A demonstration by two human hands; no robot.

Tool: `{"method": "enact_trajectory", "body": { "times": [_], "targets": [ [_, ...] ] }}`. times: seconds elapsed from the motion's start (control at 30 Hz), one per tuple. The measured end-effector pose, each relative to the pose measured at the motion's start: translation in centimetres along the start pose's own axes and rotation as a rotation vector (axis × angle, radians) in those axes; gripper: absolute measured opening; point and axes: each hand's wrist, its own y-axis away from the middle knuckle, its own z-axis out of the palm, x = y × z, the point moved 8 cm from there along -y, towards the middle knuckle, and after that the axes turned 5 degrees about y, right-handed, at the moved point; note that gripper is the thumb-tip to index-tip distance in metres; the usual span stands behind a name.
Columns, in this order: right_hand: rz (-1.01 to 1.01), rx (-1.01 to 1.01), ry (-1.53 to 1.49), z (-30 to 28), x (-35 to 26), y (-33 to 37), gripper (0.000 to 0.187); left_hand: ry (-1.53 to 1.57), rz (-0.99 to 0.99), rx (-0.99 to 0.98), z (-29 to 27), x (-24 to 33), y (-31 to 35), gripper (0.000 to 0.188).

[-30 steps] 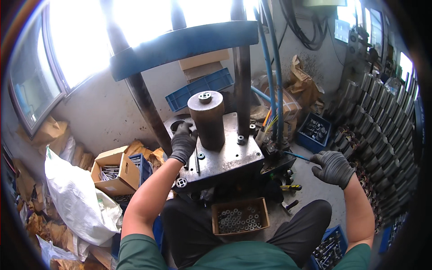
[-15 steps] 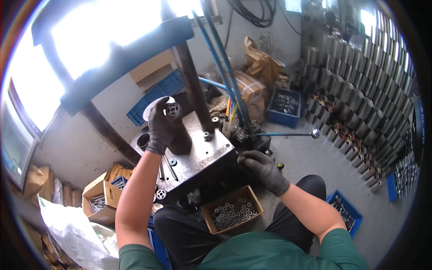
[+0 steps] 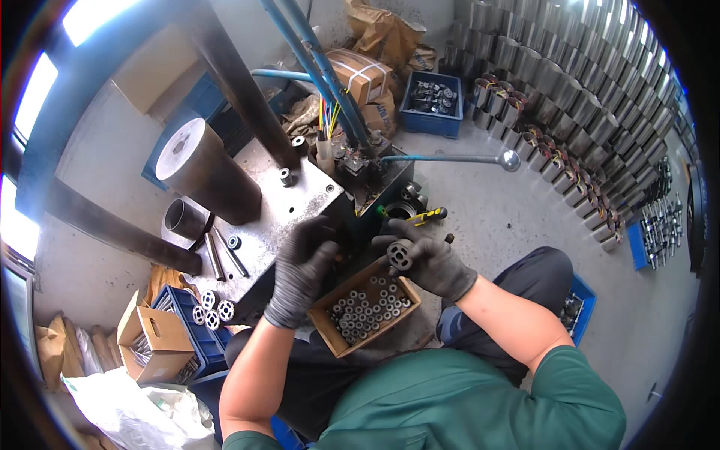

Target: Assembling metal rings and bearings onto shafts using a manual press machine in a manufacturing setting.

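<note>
My right hand, in a dark grey glove, grips a round metal end cap with slotted openings and a centre hole. To its left, my left hand, gloved alike, is held beside the press table's front edge. Thumb and fingers of that hand stand apart, with nothing visible between them. Below both hands a cardboard box holds many small metal rings. A yellow-and-black tool lies just beyond my right hand.
A thick steel cylinder, a short tube and rods stand or lie on the press table. Several similar caps sit at its left. A ball-ended lever juts right. Metal sleeves are stacked beyond.
My left hand has come down from beside the cylinder, where it held a slotted cap. A slotted cap is now in my right hand. The view has shifted.
</note>
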Motion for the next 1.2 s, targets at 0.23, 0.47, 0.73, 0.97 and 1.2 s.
{"method": "enact_trajectory", "body": {
  "times": [0.23,0.47,0.73,0.97,1.2],
  "targets": [
    [-0.454,0.049,0.9,5.3,-3.2,2.7,0.1,-0.122,-0.055,-0.245,6.3,-0.6,2.4,0.037],
    [-0.877,0.047,1.775,9.8,-4.8,4.2,0.079,0.162,-0.288,-0.304,7.2,-2.1,3.3,0.031],
    [-0.421,0.111,1.238,7.2,-5.0,2.9,0.07,0.158,-0.388,-0.21,6.7,-3.0,3.1,0.043],
    [-0.049,0.222,0.958,3.6,-3.4,2.2,0.044,0.158,-0.364,-0.245,7.3,-4.8,2.6,0.047],
    [-0.536,0.524,1.05,-3.6,-7.7,1.5,0.023,0.108,-0.435,-0.188,7.0,-9.2,2.2,0.052]
  ]
}}
